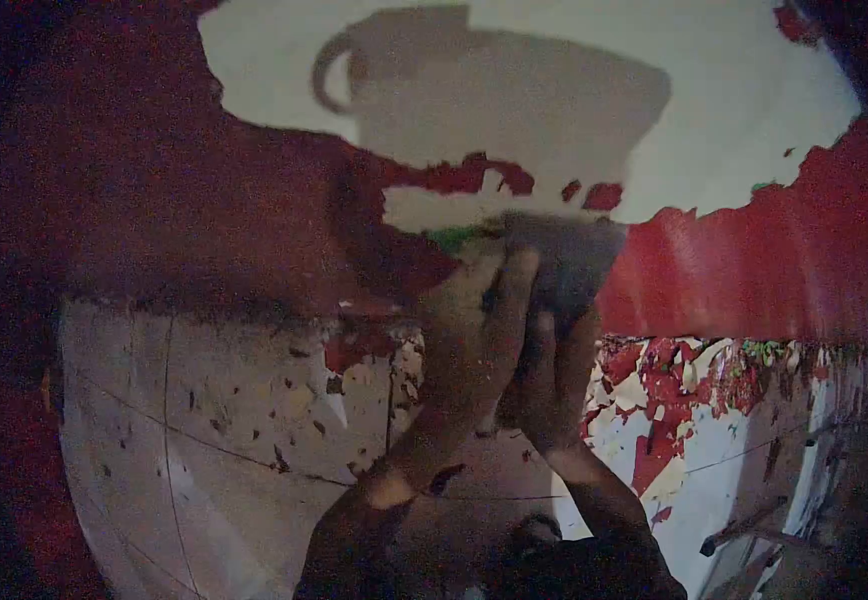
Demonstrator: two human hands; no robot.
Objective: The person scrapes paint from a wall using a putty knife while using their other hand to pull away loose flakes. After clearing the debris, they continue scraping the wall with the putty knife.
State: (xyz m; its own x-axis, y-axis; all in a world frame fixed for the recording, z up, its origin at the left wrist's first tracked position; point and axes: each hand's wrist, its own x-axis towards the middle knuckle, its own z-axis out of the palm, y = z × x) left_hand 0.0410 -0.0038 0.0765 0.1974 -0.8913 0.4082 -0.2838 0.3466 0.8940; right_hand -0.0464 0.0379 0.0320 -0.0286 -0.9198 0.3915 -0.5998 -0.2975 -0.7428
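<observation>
Holding both hands raised close together before the red-painted wall [744, 265], fingers pointing up. Gripping, by the look of it, a broad dark scraper blade [574, 252] in the right hand [559, 370], fingers partly curled around the lower end; handle hidden, depth of grip too dark to tell. Lying just above the right hand, up and to the right of the left hand [479, 320]; broad edge across the top, long axis running roughly upward from the right hand, so nearer to that one. Left hand with long fingers stretched alongside the blade's left edge; can't tell touching or just beside, nor any hold. Sitting at the ragged lower border of a cream patch [754, 90], below a grey shadow [514, 95]. Littering the floor [224, 400] below, paint flakes [631, 392] in red and cream.
</observation>
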